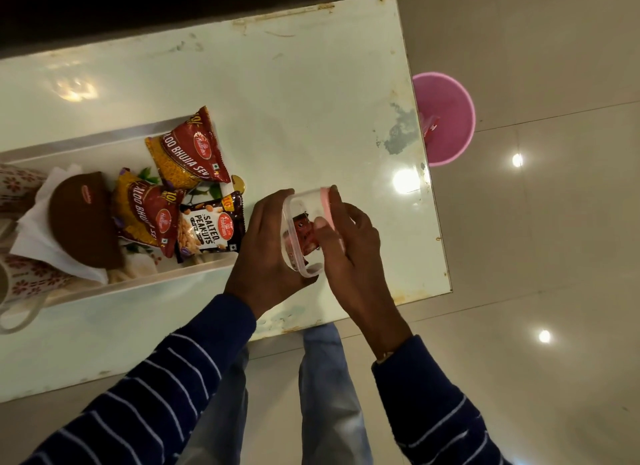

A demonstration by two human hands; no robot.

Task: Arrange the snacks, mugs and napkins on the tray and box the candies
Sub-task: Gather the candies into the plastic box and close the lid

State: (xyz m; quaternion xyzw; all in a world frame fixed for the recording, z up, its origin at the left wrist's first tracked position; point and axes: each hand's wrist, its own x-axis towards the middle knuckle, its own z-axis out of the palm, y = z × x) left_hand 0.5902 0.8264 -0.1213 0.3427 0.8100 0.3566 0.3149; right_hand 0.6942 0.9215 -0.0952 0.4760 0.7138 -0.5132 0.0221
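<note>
From the head camera, looking down: both hands are busy with a small clear box (301,236) held just above the worktop (311,101), right beside the tray's 3 o'clock end. The left hand (266,246) is wrapped around the box's side, and the right hand (349,250) is pinching a pink lid (327,205) against its rim, thumb pressed on the edge. You can see red-wrapped candies (304,232) through the plastic, so the boxing looks nearly done, I'd say.

The tray (104,142) sits at 9 o'clock with two sev packets (190,153), a peanut packet (211,229), a brown pouch (83,219) on white napkins (38,229) and floral mugs (31,281) at the far left.

What could go wrong: the box is tipped on its side, so if the lid slips before it snaps shut, candies could spill out. There's also something gold and round (238,183) by the tray corner, maybe a stray candy, easy to forget. A pink bin (446,118) sits on the floor at 2 o'clock.
</note>
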